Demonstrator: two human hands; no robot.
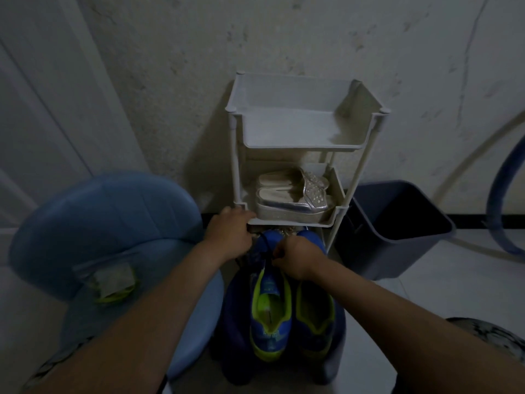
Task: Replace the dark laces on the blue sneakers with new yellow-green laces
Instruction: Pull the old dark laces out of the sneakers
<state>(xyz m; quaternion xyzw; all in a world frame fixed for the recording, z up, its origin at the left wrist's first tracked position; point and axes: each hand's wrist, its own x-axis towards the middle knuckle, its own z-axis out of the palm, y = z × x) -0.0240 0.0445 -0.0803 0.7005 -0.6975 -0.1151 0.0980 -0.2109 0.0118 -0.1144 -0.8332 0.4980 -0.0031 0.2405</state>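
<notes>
Right hand point(295, 260) is pinching the dark lace point(262, 245) on the left of the blue sneakers point(271, 311), which are standing on the floor, toes under the rack point(352, 194). Left hand point(227, 233) is curling at the toe; I cannot tell its hold. Risks I am noting: a hard pull tightening the knot, and dim light hiding eyelets. Yellow-green laces point(113, 282) are waiting on the stool point(99, 223).
</notes>
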